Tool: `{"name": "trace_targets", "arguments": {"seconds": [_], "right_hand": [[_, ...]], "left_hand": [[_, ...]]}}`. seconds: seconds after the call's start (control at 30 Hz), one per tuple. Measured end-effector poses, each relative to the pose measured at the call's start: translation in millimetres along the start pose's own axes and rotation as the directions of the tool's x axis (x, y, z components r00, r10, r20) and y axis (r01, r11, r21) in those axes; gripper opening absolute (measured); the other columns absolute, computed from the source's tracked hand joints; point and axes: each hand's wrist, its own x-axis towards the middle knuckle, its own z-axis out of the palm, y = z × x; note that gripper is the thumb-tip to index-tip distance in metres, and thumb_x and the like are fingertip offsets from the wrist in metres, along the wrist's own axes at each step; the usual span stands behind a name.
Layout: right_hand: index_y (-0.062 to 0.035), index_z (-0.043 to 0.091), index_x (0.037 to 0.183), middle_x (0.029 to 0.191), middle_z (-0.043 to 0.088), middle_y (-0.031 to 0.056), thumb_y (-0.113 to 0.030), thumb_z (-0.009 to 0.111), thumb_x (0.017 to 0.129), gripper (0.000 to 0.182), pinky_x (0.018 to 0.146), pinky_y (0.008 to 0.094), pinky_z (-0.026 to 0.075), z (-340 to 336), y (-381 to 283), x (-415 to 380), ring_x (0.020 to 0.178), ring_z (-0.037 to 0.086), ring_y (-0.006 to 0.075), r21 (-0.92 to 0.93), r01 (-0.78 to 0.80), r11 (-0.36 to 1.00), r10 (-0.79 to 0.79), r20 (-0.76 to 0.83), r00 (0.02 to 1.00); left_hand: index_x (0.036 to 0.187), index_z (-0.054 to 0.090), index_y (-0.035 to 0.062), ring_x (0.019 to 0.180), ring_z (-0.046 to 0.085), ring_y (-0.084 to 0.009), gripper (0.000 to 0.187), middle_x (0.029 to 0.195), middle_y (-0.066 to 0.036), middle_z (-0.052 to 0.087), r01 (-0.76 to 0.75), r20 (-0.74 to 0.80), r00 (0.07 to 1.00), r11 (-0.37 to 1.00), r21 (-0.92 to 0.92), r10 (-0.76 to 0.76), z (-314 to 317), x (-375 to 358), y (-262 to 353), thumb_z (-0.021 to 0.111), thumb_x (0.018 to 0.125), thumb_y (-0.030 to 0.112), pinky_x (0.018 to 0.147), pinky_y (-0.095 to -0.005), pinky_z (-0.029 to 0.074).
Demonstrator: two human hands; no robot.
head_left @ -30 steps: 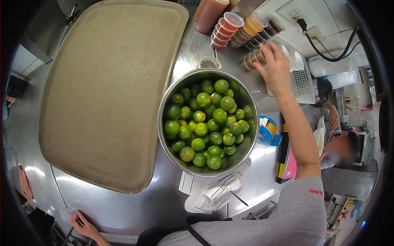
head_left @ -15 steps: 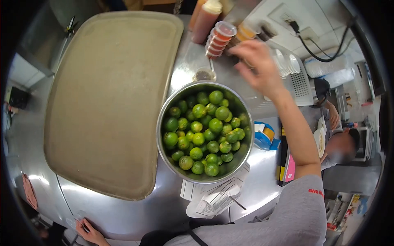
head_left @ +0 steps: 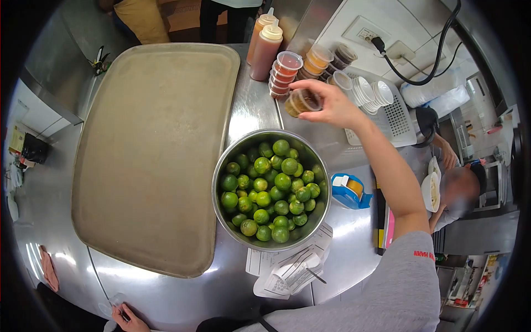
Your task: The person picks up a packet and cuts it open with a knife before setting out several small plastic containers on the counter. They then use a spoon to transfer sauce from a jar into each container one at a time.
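My right hand (head_left: pixel 332 105) reaches above the counter beyond the bowl, thumb and fingers closed around a clear sauce cup (head_left: pixel 302 103) with dark brown contents. Just beyond it stands a stack of lidded cups of red sauce (head_left: pixel 283 74). Beneath my forearm's left side is a steel bowl (head_left: pixel 326 207) full of green limes (head_left: pixel 268 188). Far off at the lower left, my left hand (head_left: pixel 131 319) rests by the counter's near edge with curled fingers. A faint transparent shape shows at its fingertips; I cannot tell what it is.
A large brown tray (head_left: pixel 149 160) covers the left of the steel counter. Squeeze bottles (head_left: pixel 267 51), more sauce cups (head_left: pixel 316 60) and a basket with white cups (head_left: pixel 409 119) line the back right. Printed slips (head_left: pixel 287 276) lie before the bowl. Another person (head_left: pixel 453 193) is at right.
My right hand, empty-looking and blurred before, now holds the sauce cup and has come left. The small cup behind the bowl is gone from its spot. The camera view has shifted slightly.
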Motion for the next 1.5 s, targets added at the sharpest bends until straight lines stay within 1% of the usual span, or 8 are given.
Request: {"name": "trace_targets", "arguments": {"seconds": [0.07, 0.33, 0.4, 0.63, 0.97, 1.03, 1.17, 1.5], "right_hand": [[-0.0086, 0.049, 0.121, 0.112, 0.054, 0.0022, -0.002, 0.071, 0.068, 0.058, 0.09, 0.0277, 0.042, -14.5, -5.4, -10.9, 0.105, 0.051, 0.0124, 0.187, -0.151, 0.971, 0.149, 0.024, 0.989], [-0.0078, 0.046, 0.124, 0.108, 0.054, 0.0022, -0.001, 0.07, 0.068, 0.062, 0.089, 0.0259, 0.041, -28.4, -16.2, -25.6, 0.102, 0.051, 0.0129, 0.154, -0.165, 0.974, 0.164, 0.019, 0.986], [-0.0097, 0.048, 0.118, 0.103, 0.057, 0.0098, -0.009, 0.071, 0.064, 0.059, 0.082, 0.0334, 0.045, -13.8, -5.4, -20.3, 0.095, 0.054, 0.0229, -0.258, -0.076, 0.963, 0.076, -0.01, 0.997], [-0.0042, 0.046, 0.105, 0.095, 0.054, 0.0151, -0.018, 0.072, 0.063, 0.052, 0.081, 0.0392, 0.043, 38.6, 25.7, 2.1, 0.093, 0.05, 0.0313, -0.669, -0.162, 0.726, 0.096, -0.135, 0.986], [-0.0043, 0.052, 0.104, 0.095, 0.051, 0.0122, -0.012, 0.069, 0.065, 0.042, 0.079, 0.036, 0.044, 38.9, 11.5, 6.2, 0.091, 0.05, 0.0267, -0.743, -0.108, 0.661, -0.146, -0.268, 0.952], [-0.0056, 0.055, 0.099, 0.094, 0.053, 0.01, -0.009, 0.059, 0.072, 0.028, 0.076, 0.035, 0.047, 38.8, 10.1, 14.6, 0.088, 0.054, 0.0238, -0.685, 0.186, 0.705, -0.326, -0.079, 0.942], [-0.0109, 0.054, 0.112, 0.125, 0.049, 0.005, -0.005, 0.055, 0.072, 0.04, 0.057, 0.0328, 0.052, 50.6, 8.5, 36.9, 0.07, 0.063, 0.0224, -0.749, 0.221, 0.624, -0.088, 0.214, 0.973], [-0.0025, 0.054, 0.111, 0.129, 0.045, 0.0158, -0.011, 0.047, 0.078, 0.036, 0.056, 0.0357, 0.054, 52.3, 11.1, 37.5, 0.067, 0.066, 0.0236, -0.864, 0.016, 0.504, -0.014, 0.01, 1.0]], "left_hand": [[0.104, 0.052, -0.0066, 0.082, 0.05, -0.0187, 0.021, 0.089, -0.011, 0.054, -0.049, -0.005, 0.999, 0.998, 0.048, 0.049, 0.3, 0.5, -5.1, 0.056, 0.087, 0.005, 0.079, -0.0287, 0.042], [0.104, 0.052, -0.0068, 0.082, 0.051, -0.0186, 0.021, 0.09, -0.011, 0.055, -0.024, 0.014, 1.0, 1.0, -0.016, 0.024, -0.2, 1.3, -5.5, 0.056, 0.087, 0.005, 0.08, -0.0287, 0.043], [0.103, 0.052, -0.0068, 0.081, 0.052, -0.0185, 0.02, 0.09, -0.011, 0.055, -0.022, 0.009, 1.0, 0.999, -0.035, 0.022, 0.1, 1.3, -1.7, 0.056, 0.087, 0.004, 0.08, -0.0286, 0.043], [0.102, 0.052, -0.0074, 0.082, 0.052, -0.0193, 0.02, 0.09, -0.012, 0.056, -0.043, 0.02, 0.999, 0.999, 0.027, 0.043, -2.0, 1.5, -5.8, 0.056, 0.086, 0.004, 0.081, -0.0294, 0.043], [0.098, 0.052, -0.0078, 0.084, 0.052, -0.0215, 0.018, 0.089, -0.012, 0.056, -0.023, 0.031, 0.999, 0.997, 0.069, 0.02, -4.0, 3.5, 17.5, 0.055, 0.087, 0.007, 0.083, -0.0309, 0.041], [0.098, 0.052, -0.0078, 0.085, 0.052, -0.0216, 0.018, 0.089, -0.012, 0.055, -0.028, 0.044, 0.999, 0.998, 0.061, 0.025, -4.9, 3.2, 11.9, 0.055, 0.087, 0.007, 0.084, -0.031, 0.041], [0.097, 0.053, -0.0073, 0.084, 0.051, -0.0211, 0.017, 0.09, -0.012, 0.054, -0.028, 0.014, 1.0, 0.999, 0.031, 0.027, -2.8, 3.4, 21.6, 0.056, 0.087, 0.006, 0.082, -0.0305, 0.042], [0.101, 0.052, -0.0068, 0.081, 0.05, -0.0195, 0.02, 0.091, -0.012, 0.054, 0.036, -0.005, 0.999, 0.997, -0.07, -0.036, 2.1, -0.1, 14.0, 0.057, 0.086, 0.006, 0.077, -0.0288, 0.042]]}}
